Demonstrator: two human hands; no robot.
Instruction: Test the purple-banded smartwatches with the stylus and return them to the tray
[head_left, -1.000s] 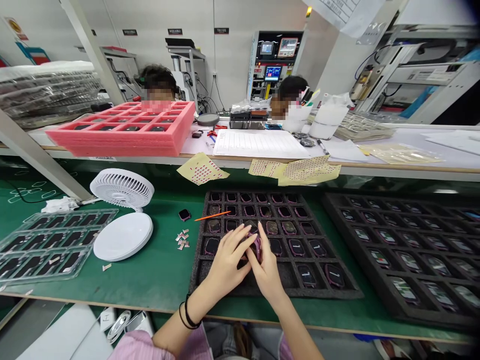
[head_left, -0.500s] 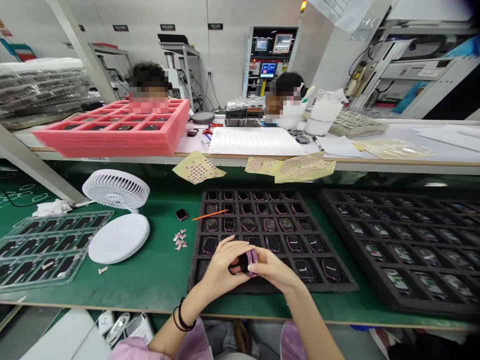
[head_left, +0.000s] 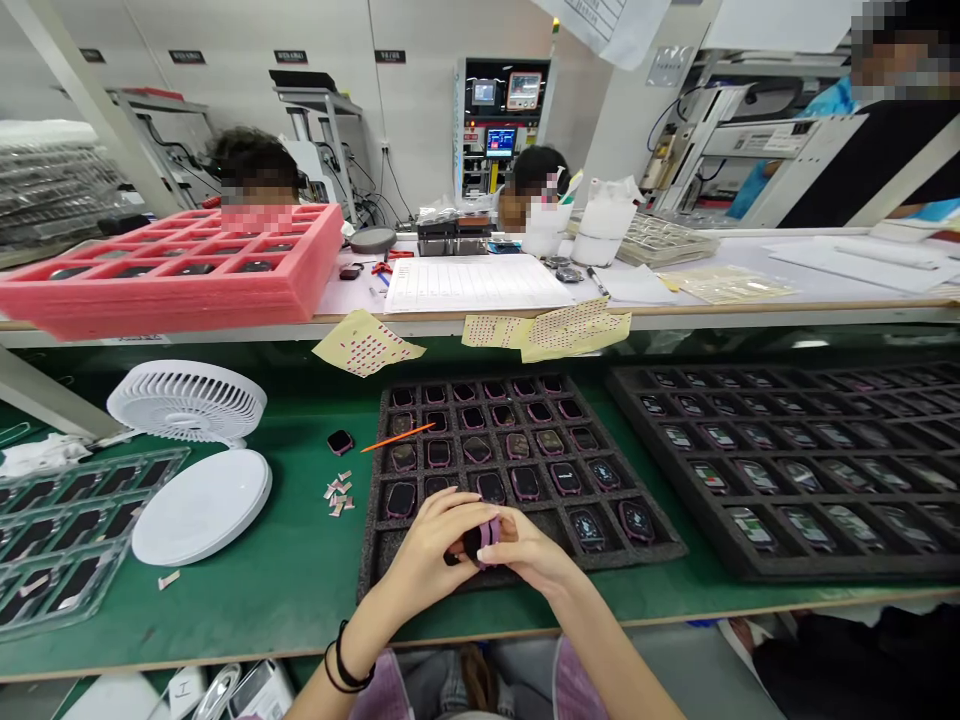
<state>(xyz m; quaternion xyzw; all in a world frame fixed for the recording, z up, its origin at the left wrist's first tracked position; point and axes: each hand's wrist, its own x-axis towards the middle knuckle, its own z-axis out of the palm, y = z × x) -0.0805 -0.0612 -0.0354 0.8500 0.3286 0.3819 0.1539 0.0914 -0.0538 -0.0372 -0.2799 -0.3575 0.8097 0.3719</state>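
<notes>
Green bench mat (head_left: 247, 620) running beneath everything; black foam tray (head_left: 373, 540) lying under my left hand (head_left: 424, 560) and right hand (head_left: 529, 552), its cells keeping pink-framed watches (head_left: 525, 484) apart; I'm clamping a pink-framed black smartwatch (head_left: 481, 541) between both hands, held together.

A strip of green tabletop (head_left: 285, 590) lay open left of the left hand (head_left: 427, 550), between the black foam tray (head_left: 379, 545) and the white fan base (head_left: 202, 505); small loose scraps (head_left: 337, 493) and a dark watch case (head_left: 340, 441) sat farther up that gap.
</notes>
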